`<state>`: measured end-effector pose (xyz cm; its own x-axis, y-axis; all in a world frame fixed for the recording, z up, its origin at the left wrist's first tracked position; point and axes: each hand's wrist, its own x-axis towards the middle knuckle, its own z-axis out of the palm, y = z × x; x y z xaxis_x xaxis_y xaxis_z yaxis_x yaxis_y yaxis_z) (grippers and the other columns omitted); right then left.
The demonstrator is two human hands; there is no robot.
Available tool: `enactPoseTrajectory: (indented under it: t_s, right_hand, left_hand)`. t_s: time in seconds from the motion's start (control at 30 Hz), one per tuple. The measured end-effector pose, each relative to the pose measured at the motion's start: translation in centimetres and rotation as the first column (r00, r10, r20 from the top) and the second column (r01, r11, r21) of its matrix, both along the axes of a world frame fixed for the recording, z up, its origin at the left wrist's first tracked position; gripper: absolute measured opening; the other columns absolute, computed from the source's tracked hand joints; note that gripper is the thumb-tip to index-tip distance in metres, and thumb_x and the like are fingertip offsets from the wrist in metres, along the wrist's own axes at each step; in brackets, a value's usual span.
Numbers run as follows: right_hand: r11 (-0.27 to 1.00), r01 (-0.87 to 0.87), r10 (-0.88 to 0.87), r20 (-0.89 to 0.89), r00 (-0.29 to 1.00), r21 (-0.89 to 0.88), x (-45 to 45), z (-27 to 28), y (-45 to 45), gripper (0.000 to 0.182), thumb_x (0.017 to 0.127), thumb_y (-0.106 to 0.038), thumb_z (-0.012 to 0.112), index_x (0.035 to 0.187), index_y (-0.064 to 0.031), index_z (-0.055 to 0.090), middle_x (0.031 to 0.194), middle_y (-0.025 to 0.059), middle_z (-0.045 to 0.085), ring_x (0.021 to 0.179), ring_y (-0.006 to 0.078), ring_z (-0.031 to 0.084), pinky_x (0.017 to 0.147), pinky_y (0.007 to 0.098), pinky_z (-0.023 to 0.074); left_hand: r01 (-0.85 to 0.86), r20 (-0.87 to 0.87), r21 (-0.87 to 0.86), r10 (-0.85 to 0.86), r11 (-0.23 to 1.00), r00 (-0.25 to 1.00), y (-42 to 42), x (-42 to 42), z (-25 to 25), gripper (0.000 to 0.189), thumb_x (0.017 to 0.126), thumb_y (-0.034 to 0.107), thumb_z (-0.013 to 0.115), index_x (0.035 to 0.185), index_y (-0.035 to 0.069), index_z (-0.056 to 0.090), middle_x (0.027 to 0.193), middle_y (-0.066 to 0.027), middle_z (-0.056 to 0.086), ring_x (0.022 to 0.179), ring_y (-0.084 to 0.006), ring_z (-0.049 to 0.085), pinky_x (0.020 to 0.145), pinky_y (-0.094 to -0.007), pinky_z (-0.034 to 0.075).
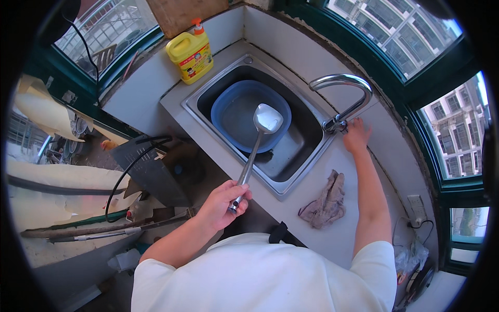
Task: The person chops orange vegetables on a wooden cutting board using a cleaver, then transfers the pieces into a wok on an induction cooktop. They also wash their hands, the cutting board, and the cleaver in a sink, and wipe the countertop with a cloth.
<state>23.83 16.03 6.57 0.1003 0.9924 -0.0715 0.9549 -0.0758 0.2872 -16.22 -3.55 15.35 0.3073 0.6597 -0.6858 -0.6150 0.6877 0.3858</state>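
Note:
My left hand [225, 202] grips the handle of a metal wok spatula [255, 150]. Its shiny blade lies over a blue plastic basin [215, 130], which sits in the left part of a stainless steel sink [298, 158]. The basin seems to hold water, though how much I cannot tell. At the right rim of the sink, my right hand [357, 135] is at the base of a chrome gooseneck faucet [368, 93], by its handle. The fingers are partly hidden there, so their grip is unclear. No water stream shows under the spout.
A crumpled grey-brown cloth [325, 201] lies on the light countertop [288, 210] right of the sink. Behind the sink's left corner stands a yellow detergent jug [191, 56] with an orange pump. A wall socket [417, 206] and a clear plastic bag [411, 255] are at far right.

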Motion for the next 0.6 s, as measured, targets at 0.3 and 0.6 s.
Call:
enactPoseTrajectory:
  t_s: [0.3, 0.6]
  right_hand:
    - [0.981, 0.168, -0.108, -0.457, 0.883, 0.093, -0.2, -2.2, -0.3, 0.048, 0.078, -0.021, 0.062, 0.125, -0.0177, 0.052, 0.146, 0.0156, 0.023, 0.134, 0.0295, 0.026, 0.102, 0.0577, 0.0250]
    - [0.953, 0.165, 0.028, -0.618, 0.786, 0.253, 1.1, -3.9, 0.6, 0.042, 0.078, -0.016, 0.060, 0.119, -0.0077, 0.056, 0.139, 0.0283, 0.027, 0.120, 0.0346, 0.045, 0.098, 0.0375, 0.0379]
  left_hand:
    - [0.032, 0.038, -0.015, -0.032, 0.999, 0.999, 1.2, -2.1, 2.3, 0.017, 0.089, 0.012, 0.056, 0.098, -0.001, 0.050, 0.081, -0.0124, 0.056, 0.055, -0.0120, 0.053, 0.045, -0.0207, 0.041]
    - [0.263, -0.364, 0.109, -0.208, 0.959, 0.908, 0.4, -2.8, -0.1, 0.022, 0.087, 0.009, 0.057, 0.102, 0.001, 0.044, 0.081, -0.0117, 0.057, 0.057, -0.0127, 0.054, 0.046, -0.0248, 0.042]
